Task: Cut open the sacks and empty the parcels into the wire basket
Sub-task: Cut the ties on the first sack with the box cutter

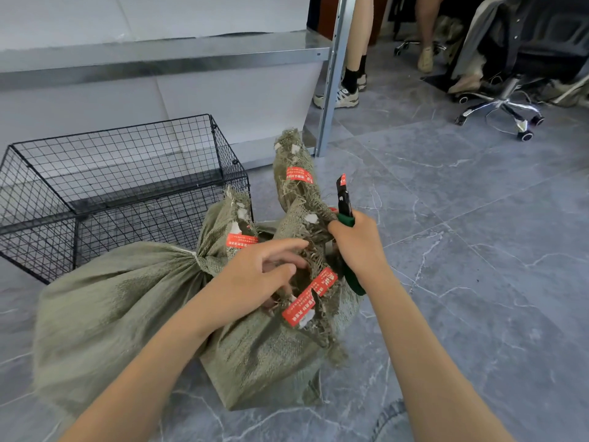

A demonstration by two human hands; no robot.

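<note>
**Grey tile floor, sack slicing**

Working over two green sacks, wire basket just behind, left side. Hooking left hand fingers into the near sack's frayed neck, clamping right hand round a green-handled cutter, blade up. Probably worth pulling the weave taut, slicing away from those fingers. Seeing red labels with white print, too blurry for reading.

Red labels on the green sacks, white characters, none of them legible.
</note>
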